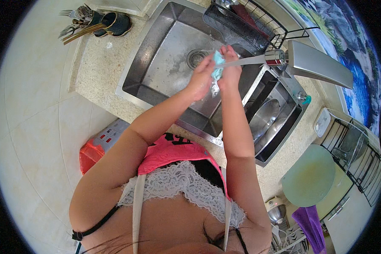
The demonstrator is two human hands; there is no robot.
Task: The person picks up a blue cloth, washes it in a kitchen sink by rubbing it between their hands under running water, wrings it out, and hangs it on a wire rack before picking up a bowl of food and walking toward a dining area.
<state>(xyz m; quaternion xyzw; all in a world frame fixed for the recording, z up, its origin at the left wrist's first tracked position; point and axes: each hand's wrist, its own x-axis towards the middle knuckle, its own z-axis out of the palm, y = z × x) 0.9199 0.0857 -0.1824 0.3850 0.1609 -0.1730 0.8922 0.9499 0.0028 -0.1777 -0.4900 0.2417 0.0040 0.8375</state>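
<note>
A light-blue cloth [217, 57] is bunched between my two hands over the large basin of a stainless-steel sink [158, 60]. My left hand [202, 79] presses on it from the left, with the thumb up near the cloth. On the other side my right hand [230, 71] holds it against the palm, fingers pointing away from me. A stream of water [246, 61] runs from the faucet [319, 63] onto the cloth and both hands. Some fingers of the left hand are hidden behind the cloth. The round drain [197, 58] lies just left of the hands.
A dark rack bin [238, 30] overhangs the basin's far right corner. Metal lids [265, 117] stand in the smaller basin. Cutlery and chopsticks fill dark holders [116, 24] on the left counter. A round green glass board [308, 176] and a purple cloth [311, 225] are at right.
</note>
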